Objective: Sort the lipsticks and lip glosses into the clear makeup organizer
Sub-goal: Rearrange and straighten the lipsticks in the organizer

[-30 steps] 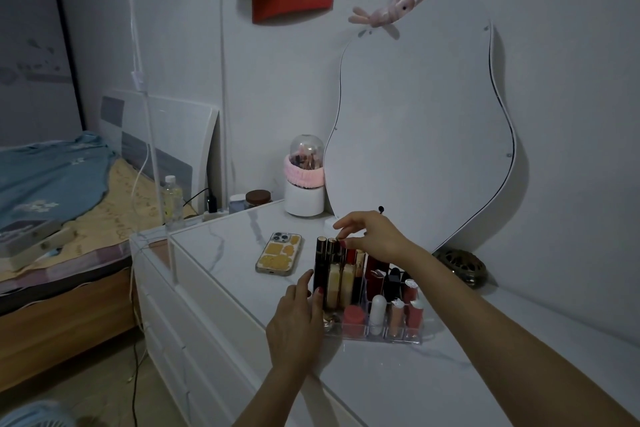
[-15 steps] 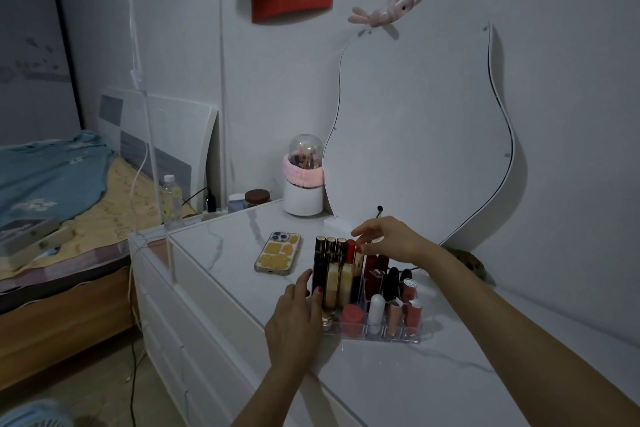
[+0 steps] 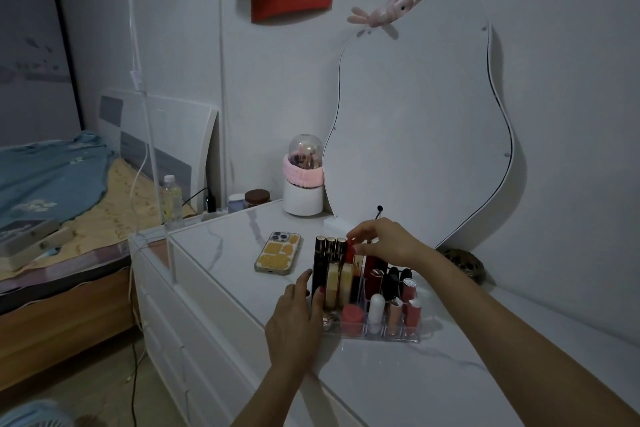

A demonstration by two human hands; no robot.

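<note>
Sorting looks nearly complete: the clear makeup organizer [image 3: 377,331] on the desk [image 3: 398,388] holds upright lipsticks [image 3: 375,282] and lip glosses [image 3: 320,263]. Your left hand [image 3: 294,319] rests flat-fingered against its side; your right hand [image 3: 388,241] pinches a red tube [image 3: 350,251] in the back row.

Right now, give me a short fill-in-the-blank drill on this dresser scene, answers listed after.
1. The phone lies on the dresser to the ___ of the clear organizer.
2. The right hand pinches a ___-capped tube in the back row.
3. The left hand touches the organizer's ___ end.

Answers: left; red; left
</note>
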